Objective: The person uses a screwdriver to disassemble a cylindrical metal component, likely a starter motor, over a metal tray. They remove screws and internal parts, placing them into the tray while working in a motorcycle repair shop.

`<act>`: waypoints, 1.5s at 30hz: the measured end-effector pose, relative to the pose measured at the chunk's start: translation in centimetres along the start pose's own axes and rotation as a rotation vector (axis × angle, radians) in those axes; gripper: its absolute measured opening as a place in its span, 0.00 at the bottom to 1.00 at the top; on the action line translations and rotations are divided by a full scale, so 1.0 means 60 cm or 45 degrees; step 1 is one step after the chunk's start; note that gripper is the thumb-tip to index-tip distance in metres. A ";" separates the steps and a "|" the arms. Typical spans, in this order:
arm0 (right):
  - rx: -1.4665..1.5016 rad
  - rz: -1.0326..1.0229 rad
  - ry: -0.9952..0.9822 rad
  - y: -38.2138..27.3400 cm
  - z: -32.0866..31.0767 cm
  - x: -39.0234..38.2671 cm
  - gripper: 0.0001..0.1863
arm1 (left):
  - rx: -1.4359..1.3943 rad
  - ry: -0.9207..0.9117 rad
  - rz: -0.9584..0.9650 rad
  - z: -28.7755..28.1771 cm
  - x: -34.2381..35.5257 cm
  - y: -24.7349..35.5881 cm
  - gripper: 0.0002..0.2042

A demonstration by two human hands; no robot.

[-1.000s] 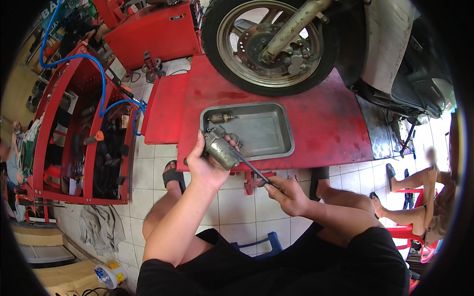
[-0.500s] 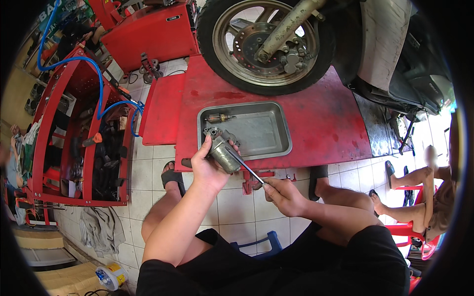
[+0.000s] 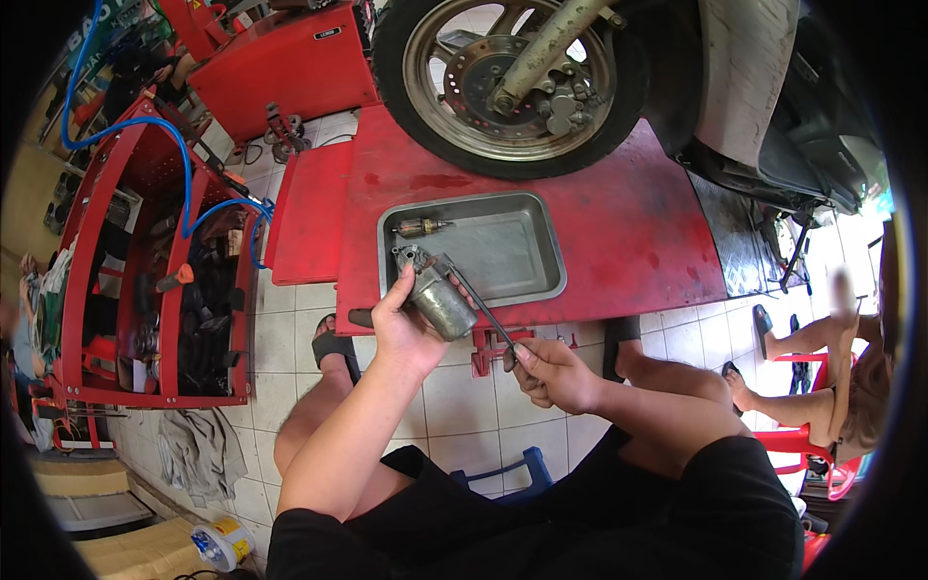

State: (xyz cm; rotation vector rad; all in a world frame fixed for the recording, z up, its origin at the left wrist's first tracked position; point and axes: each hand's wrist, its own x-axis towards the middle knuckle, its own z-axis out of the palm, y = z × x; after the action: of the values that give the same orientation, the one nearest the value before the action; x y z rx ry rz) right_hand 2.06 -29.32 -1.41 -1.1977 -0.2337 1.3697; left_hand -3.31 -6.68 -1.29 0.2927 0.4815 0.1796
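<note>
My left hand (image 3: 401, 329) is closed around a grey, cylindrical metal motor housing (image 3: 443, 307), tilted over the near edge of a metal tray (image 3: 556, 246). Cast fittings and openings show at its upper end. In my right hand (image 3: 556, 375) is a long-shafted hand tool (image 3: 491, 324), gripped at its near end; the fingers hide most of the handle. The shaft slants up along the housing's right side, its far tip close to the upper fittings; contact there cannot be made out. Inside the tray lies a small motor armature (image 3: 421, 227) with copper-coloured windings.
The tray rests on a red work platform (image 3: 619, 246), below a motorbike's front wheel (image 3: 512, 87). A red tool cart (image 3: 169, 290) stands left, with a blue hose (image 3: 184, 145) above. A blue stool (image 3: 532, 469) shows below my arms. Another person's legs (image 3: 793, 411) are at right.
The tool's shaft now sits at a slightly different angle, with my right hand's fingers turned round its handle. My left hand still holds the housing. The whole view has shifted slightly.
</note>
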 end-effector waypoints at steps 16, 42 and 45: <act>-0.070 0.005 -0.107 0.012 0.003 0.004 0.17 | -0.094 0.057 0.005 -0.002 0.003 0.002 0.21; 0.447 0.299 -0.403 0.010 -0.010 0.001 0.17 | -0.130 0.041 -0.038 0.009 0.003 -0.006 0.23; 0.461 0.302 -0.404 0.012 -0.012 0.001 0.17 | -0.123 -0.004 -0.039 0.007 0.005 -0.005 0.23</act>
State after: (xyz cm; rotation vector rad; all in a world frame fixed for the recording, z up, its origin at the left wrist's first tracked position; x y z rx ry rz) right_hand 2.16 -29.79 -2.30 -0.7203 -0.0605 1.7254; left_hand -2.84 -7.02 -1.17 0.1912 0.4720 0.1723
